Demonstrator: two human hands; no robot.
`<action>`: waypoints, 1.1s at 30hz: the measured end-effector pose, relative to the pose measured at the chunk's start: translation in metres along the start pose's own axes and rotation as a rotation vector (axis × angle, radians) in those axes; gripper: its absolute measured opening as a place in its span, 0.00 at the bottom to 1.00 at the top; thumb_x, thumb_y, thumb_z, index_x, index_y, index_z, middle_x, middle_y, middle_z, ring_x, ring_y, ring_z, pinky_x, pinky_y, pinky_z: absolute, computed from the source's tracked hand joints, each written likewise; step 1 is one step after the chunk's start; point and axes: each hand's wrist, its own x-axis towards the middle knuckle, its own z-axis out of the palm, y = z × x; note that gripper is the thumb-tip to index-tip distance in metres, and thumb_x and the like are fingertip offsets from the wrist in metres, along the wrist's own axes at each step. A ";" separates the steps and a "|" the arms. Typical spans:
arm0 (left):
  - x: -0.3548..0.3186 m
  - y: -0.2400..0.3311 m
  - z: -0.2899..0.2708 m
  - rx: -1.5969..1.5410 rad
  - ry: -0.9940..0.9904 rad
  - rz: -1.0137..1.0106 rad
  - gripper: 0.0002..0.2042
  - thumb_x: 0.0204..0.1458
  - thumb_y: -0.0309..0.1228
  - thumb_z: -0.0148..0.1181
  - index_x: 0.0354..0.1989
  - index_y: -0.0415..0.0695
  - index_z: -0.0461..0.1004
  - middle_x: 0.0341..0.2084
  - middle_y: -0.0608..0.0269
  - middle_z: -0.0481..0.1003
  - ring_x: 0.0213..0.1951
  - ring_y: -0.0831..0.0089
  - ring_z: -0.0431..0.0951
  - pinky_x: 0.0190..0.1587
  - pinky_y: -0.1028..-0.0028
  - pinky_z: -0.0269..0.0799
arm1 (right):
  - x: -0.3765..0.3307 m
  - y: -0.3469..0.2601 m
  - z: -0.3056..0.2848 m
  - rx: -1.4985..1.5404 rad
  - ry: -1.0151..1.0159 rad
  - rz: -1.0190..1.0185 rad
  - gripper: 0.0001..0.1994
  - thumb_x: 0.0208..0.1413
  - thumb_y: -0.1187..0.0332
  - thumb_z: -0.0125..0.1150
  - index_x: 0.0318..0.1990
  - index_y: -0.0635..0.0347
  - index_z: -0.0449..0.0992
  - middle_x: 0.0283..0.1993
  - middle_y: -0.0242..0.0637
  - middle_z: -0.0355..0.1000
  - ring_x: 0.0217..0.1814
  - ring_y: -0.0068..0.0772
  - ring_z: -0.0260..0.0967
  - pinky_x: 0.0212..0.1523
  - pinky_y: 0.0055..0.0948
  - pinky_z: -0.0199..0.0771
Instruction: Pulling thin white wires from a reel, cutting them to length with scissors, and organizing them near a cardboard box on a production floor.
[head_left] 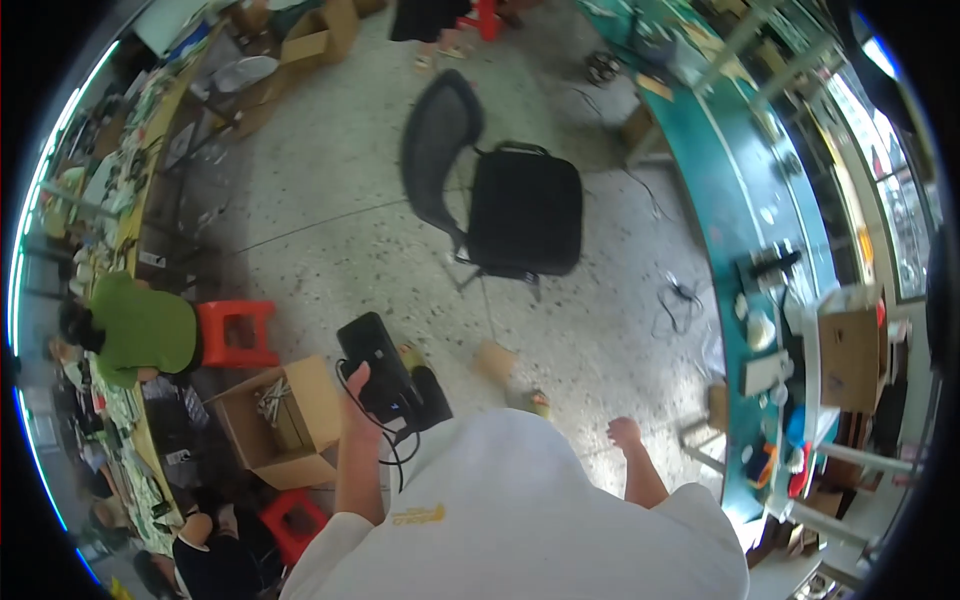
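My left hand (357, 398) grips a black flat device (376, 364) with a black cable hanging from its lower end. I hold it out over the speckled floor, in front of my white shirt. My right hand (624, 432) hangs loosely curled at my side, holding nothing that I can see. A black office chair (500, 195) stands a few steps ahead of me.
An open cardboard box (283, 418) sits on the floor at my left, next to two red stools (236, 333). A person in a green top (140, 328) sits at the long left bench. A green workbench (745, 250) runs along the right; cables lie on the floor near it.
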 end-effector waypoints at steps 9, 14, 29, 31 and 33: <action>0.129 0.216 -0.058 0.076 -0.189 0.001 0.19 0.47 0.34 0.62 0.47 0.40 0.72 0.36 0.57 0.78 0.36 0.64 0.80 0.43 0.65 0.78 | -0.096 -0.301 0.202 -0.259 -0.184 -0.583 0.06 0.50 0.70 0.60 0.34 0.61 0.78 0.29 0.36 0.77 0.30 0.27 0.75 0.34 0.26 0.74; 0.234 0.312 -0.065 0.435 -0.067 0.219 0.20 0.47 0.28 0.61 0.49 0.39 0.69 0.35 0.57 0.77 0.36 0.65 0.80 0.40 0.64 0.78 | -0.112 -0.456 0.293 -0.315 -0.163 -0.687 0.09 0.50 0.65 0.61 0.35 0.59 0.79 0.31 0.37 0.77 0.33 0.30 0.75 0.36 0.28 0.73; 0.493 0.623 -0.096 0.417 0.429 0.310 0.17 0.45 0.24 0.63 0.45 0.38 0.69 0.32 0.58 0.75 0.30 0.66 0.78 0.33 0.67 0.77 | -0.070 -1.065 0.520 -0.302 -0.422 -1.101 0.10 0.53 0.64 0.60 0.37 0.60 0.78 0.32 0.36 0.76 0.35 0.29 0.73 0.37 0.27 0.72; 0.540 0.658 -0.087 0.310 0.465 0.368 0.17 0.45 0.23 0.64 0.45 0.38 0.69 0.32 0.60 0.74 0.30 0.68 0.77 0.33 0.69 0.76 | -0.061 -1.143 0.521 -0.299 -0.384 -1.036 0.10 0.53 0.64 0.60 0.37 0.60 0.78 0.33 0.37 0.76 0.35 0.29 0.73 0.37 0.27 0.71; 0.596 0.692 -0.081 0.212 0.450 0.327 0.16 0.46 0.23 0.63 0.45 0.38 0.69 0.32 0.60 0.74 0.30 0.68 0.77 0.32 0.69 0.76 | -0.045 -1.213 0.524 -0.294 -0.335 -0.972 0.10 0.53 0.64 0.60 0.37 0.60 0.77 0.33 0.37 0.76 0.35 0.29 0.73 0.37 0.27 0.71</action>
